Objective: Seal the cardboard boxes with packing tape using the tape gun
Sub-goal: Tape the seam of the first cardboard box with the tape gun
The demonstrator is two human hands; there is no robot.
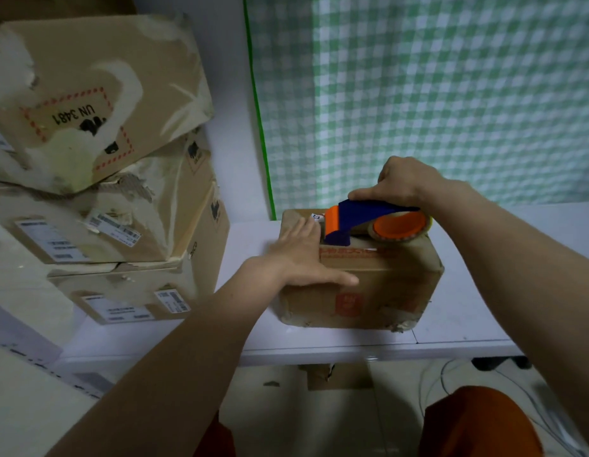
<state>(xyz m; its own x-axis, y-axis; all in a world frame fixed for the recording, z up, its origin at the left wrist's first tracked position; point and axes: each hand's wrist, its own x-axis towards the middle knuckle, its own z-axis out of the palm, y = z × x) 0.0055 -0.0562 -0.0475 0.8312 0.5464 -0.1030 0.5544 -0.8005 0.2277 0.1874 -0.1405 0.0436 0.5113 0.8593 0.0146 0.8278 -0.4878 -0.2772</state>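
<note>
**Tape gun on the box lid, other hand bracing**

Head view: a small worn cardboard box (362, 278) sits on the white tabletop (468, 311), near its front edge. The right hand (402, 183) has its grip wrapped over the top of the blue-and-orange tape gun (369, 222), whose nose rests on the box lid toward the far left corner. The left hand (303, 258) lies flat with straight fingers on the lid's near left part, thumb along the front edge, gripping nothing.

The box looks light and soft; its corners are crushed and frayed, so it would likely slide or buckle under a hard pull, and pressing down on the lid beside the seam seems the sound hold. The tape gun is rigid plastic, best gripped by its handle; its cutting edge is not visible. A stack of larger boxes (105, 192) stands just left.
</note>
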